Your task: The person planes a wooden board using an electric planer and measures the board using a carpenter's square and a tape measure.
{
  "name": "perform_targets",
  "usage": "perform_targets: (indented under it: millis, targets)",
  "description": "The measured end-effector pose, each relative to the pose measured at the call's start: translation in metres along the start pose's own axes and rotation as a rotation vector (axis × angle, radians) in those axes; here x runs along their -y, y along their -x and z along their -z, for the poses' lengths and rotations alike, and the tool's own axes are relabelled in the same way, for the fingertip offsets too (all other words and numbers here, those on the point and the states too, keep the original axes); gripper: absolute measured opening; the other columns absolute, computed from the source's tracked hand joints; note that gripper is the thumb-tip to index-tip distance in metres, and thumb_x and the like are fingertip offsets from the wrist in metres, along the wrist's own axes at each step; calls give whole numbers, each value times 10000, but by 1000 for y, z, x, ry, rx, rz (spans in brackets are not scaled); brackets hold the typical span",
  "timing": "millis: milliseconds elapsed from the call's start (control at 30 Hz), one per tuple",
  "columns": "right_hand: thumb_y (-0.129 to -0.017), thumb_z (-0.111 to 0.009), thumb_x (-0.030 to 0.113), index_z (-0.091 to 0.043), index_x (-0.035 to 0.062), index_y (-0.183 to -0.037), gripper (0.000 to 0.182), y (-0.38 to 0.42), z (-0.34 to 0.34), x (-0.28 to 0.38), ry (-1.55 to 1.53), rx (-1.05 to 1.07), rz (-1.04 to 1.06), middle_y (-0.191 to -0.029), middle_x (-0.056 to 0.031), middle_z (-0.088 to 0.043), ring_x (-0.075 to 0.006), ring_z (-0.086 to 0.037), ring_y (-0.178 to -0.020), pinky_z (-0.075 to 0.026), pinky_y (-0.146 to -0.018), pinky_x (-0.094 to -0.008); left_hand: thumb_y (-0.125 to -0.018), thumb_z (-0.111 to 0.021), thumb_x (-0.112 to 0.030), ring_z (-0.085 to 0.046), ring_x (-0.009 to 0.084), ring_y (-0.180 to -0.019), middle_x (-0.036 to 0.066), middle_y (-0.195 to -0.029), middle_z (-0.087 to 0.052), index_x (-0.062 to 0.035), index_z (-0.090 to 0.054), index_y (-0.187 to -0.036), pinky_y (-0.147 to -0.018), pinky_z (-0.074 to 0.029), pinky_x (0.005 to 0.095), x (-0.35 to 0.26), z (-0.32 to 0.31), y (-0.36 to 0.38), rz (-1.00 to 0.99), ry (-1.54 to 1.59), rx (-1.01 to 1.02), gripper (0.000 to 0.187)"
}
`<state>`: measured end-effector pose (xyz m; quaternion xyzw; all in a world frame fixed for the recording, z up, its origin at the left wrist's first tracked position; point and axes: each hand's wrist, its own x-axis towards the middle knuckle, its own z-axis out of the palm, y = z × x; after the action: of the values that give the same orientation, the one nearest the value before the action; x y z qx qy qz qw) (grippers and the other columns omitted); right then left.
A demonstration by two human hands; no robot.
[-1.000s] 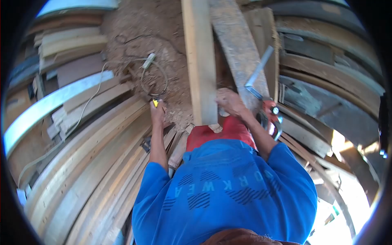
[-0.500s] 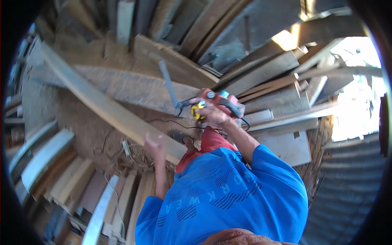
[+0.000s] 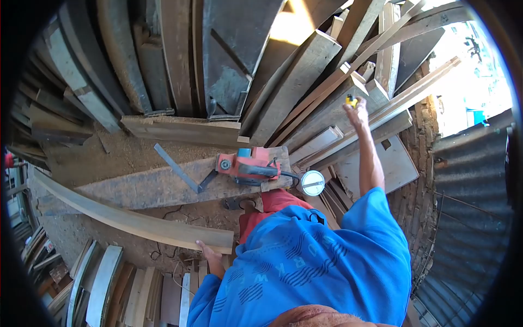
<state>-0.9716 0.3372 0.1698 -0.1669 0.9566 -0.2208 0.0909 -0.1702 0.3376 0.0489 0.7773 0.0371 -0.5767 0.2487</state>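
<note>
My right hand (image 3: pixel 357 113) is raised out to the right, with its fingers closed around a small yellow and black tape measure (image 3: pixel 351 101). My left hand (image 3: pixel 209 255) is at the near end of a long wooden board (image 3: pixel 139 222), its fingers on the lower edge; the fingers under the board are hidden. Between the hands, a red electric planer (image 3: pixel 251 165) rests on a thick, worn plank (image 3: pixel 128 186). Beside the planer, a metal try square (image 3: pixel 175 166) lies slanted across the same plank.
Upright planks (image 3: pixel 174 54) stand along the far side. More boards (image 3: pixel 332 106) lean at the right, near a corrugated metal sheet (image 3: pixel 463 212). A round white lid-like thing (image 3: pixel 312 183) is beside the planer. Stacked curved pieces (image 3: pixel 103 283) lie at the lower left; sawdust covers the ground.
My right hand has moved from over the planer out to the right with the tape measure. My left hand, spread before, is now on the board's edge. The view has shifted.
</note>
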Motion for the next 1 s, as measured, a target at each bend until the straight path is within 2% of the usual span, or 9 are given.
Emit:
perform_targets:
  millis: [167, 300, 633, 667, 700, 733, 767, 833, 1000]
  targets:
    - [-763, -748, 406, -535, 23, -1365, 745, -111, 21, -24, 174, -13, -125, -1262, -249, -645, -377, -635, -1167, -482, -1016, -409, -859, -476, -827, -468, 329, -1333, 140, -1543, -410, -72, -261, -1580, -1126, -373, 477, 1, 16, -14, -84, -193, 61, 1066]
    - [-773, -762, 419, -475, 39, -1457, 833, -155, 1, -40, 236, 39, 16, -1329, -257, -613, -377, -609, -1220, -471, -1042, -412, -862, -540, -617, -468, 371, -1323, 197, -1525, -410, -16, -206, -1575, -1143, -363, 487, 6, 34, -23, -367, -514, 155, 991]
    - [-825, -733, 498, -404, 24, -1490, 880, -153, -24, -95, 446, -218, 106, -1401, -267, -539, -406, -548, -1281, -438, -1084, -434, -881, -622, -229, -400, 482, -1378, 353, -1486, -391, 167, -149, -1516, -1196, -291, 543, 26, 73, -81, -1473, -1815, 129, 886]
    - [-828, -726, 503, -462, 9, -1445, 833, -171, -33, -130, 612, -56, 132, -1381, -252, -558, -395, -542, -1287, -435, -1084, -435, -906, -566, -224, -249, 491, -1469, 381, -1532, -299, 176, -208, -1496, -1224, -196, 581, 24, 63, -66, -1746, -1453, 278, 798]
    - [-842, -715, 505, -502, -1, -1408, 789, -125, -15, -75, 341, -100, 2, -1374, -247, -566, -391, -573, -1245, -453, -1057, -442, -943, -519, -277, -206, 483, -1486, 346, -1561, -282, 143, -288, -1487, -1226, -152, 607, 37, 70, -75, -1594, -1362, 272, 726]
    - [-860, -703, 495, -510, -12, -1392, 760, -139, -37, -120, 517, -207, 361, -1349, -255, -579, -379, -571, -1248, -458, -1045, -428, -944, -502, -265, -220, 452, -1491, 294, -1573, -308, 113, -325, -1483, -1241, -168, 558, 31, 62, -68, -1876, -1408, 191, 682]
    - [-886, -687, 460, -512, -19, -1388, 716, -101, -32, -76, 321, -174, 179, -1348, -252, -577, -395, -525, -1290, -417, -1086, -444, -970, -502, -336, -310, 442, -1438, 291, -1526, -368, 99, -346, -1466, -1205, -244, 557, 34, 53, -59, -1256, -990, 61, 678]
    - [-900, -694, 390, -524, -18, -1375, 649, -56, -40, -37, 440, -303, 381, -1340, -261, -574, -418, -496, -1302, -387, -1105, -479, -1023, -501, -479, -489, 421, -1332, 283, -1431, -489, 72, -388, -1433, -1134, -396, 556, 38, 21, -49, -122, -13, -92, 696]
    - [-938, -670, 174, -615, 21, -1262, 363, 123, -46, 179, -28, -14, 699, -1139, -160, -641, -291, -617, -997, -517, -876, -403, -983, -480, -639, -550, 341, -1280, 193, -1405, -539, 11, -332, -1496, -1085, -458, 498, 56, 8, -34, -148, 62, 18, 841]
